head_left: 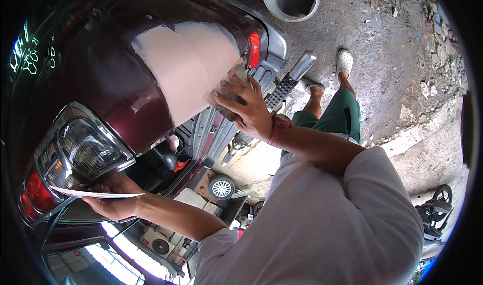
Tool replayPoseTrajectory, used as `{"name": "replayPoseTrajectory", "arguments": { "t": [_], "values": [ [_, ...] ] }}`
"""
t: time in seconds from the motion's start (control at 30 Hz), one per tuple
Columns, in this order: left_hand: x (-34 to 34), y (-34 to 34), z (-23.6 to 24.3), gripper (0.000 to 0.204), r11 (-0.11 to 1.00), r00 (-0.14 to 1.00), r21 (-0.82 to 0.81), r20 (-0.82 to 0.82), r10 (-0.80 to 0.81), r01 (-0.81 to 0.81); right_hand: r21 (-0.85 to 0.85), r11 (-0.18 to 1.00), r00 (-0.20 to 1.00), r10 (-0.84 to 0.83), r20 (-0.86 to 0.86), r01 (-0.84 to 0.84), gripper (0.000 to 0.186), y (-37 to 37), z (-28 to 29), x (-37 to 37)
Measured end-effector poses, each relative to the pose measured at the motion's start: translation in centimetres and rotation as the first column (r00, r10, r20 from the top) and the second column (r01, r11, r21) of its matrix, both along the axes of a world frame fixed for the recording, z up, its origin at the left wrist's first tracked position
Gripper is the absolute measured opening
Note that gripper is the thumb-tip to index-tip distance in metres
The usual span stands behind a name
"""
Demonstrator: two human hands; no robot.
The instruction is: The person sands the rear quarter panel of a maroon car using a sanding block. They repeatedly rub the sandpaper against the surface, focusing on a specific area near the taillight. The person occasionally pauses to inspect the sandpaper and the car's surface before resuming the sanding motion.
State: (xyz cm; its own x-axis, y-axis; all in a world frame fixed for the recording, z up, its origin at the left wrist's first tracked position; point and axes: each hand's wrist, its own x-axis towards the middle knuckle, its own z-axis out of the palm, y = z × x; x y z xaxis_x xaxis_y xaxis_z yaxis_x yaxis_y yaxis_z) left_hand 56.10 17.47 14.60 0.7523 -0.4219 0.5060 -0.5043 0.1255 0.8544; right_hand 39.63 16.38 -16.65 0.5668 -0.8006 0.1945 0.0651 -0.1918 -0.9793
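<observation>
A broad patch of pale pink body filler (186,69) covers part of the dark maroon car panel (113,91). At the patch's edge near the red lamp, my right hand (246,106) presses a flat grey spreader (221,109) against the surface, fingers laid across its back. A pink watch is strapped round that wrist. Lower left, my left hand (114,202) grips a thin white board (98,193) from below, seen nearly edge-on. Beside the board is the car's clear and red lamp unit (83,144). What lies on top of the board is hard to make out.
A small red lamp (254,49) and a grey bumper end (277,41) border the panel. A step bar (292,81) juts out near my feet. On the rough ground stands a white bucket (292,2). Farther off are a wheel (221,188) and an air-conditioner unit (157,242).
</observation>
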Motion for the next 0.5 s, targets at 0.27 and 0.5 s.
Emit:
{"name": "replayPoseTrajectory", "arguments": {
  "t": [0.27, 0.5],
  "values": [
    [-0.8, -0.8, -0.1, 0.037, 0.999, 0.999, 0.004, -0.027, 0.038, -0.037, -0.030, 1.000, 1.000, 0.009, -0.011, -0.010, 0.089, 2.3, -1.2, 0.8],
    [-6.4, 1.9, -2.0, 0.057, 0.956, 0.983, 0.233, 0.070, 0.169, -0.181, 0.013, 0.999, 0.999, 0.041, 0.020, -0.041, 0.089, -0.9, -1.7, -5.0]
  ]
}}
